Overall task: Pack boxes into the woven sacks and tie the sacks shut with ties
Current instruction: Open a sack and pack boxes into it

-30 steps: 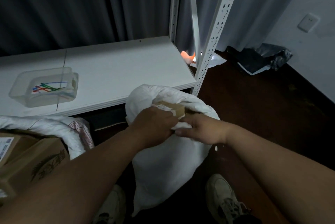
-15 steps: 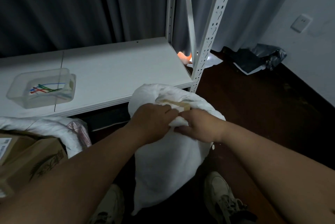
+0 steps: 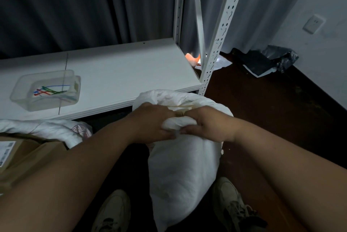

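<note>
Sack (image 3: 185, 171) upright on floor between the shoes, mouth now bunched far tighter than a second ago. Left hand (image 3: 153, 122) and right hand (image 3: 205, 123) both clenching gathered fabric; box (image 3: 181, 108) edge barely peeking. Ties (image 3: 50, 90) untouched in tub, probably needed next.

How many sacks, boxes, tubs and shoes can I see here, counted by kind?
White woven sacks: 2, one gripped at its mouth by the left hand and the right hand, one lying at the left
Cardboard boxes outside the sacks: 1
Clear tubs of coloured ties: 1
Shoes: 2
Total: 6
</note>
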